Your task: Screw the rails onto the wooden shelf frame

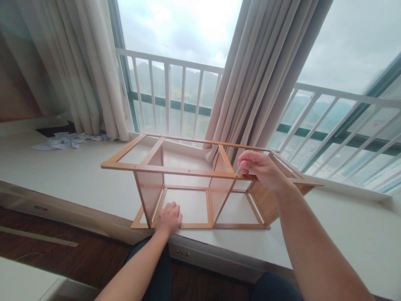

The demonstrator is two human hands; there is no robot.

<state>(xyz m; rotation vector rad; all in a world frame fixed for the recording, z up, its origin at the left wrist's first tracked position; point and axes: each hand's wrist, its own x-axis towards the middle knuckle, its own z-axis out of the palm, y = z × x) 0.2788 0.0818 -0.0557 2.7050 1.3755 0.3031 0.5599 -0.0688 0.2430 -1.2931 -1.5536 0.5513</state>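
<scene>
Currently, from my remote seat, I've got the R hand (262, 168) pinching a thin rod (238, 170) btwn thumb & fingers; too small on my feed to ID. Its lower end is at the shelf's (159, 169) upper front rail, near the top of a board (221, 194). L hand (169, 218) is on the lower front rail, fingers bent; can't tell if it's gripping. Shelf's an open wooden frame w/ cross boards, set on the white window ledge (94, 179). White scraps (64, 142) lie far L, near a curtain (90, 75). Behind: another curtain (247, 79), then white railing (167, 92).
</scene>
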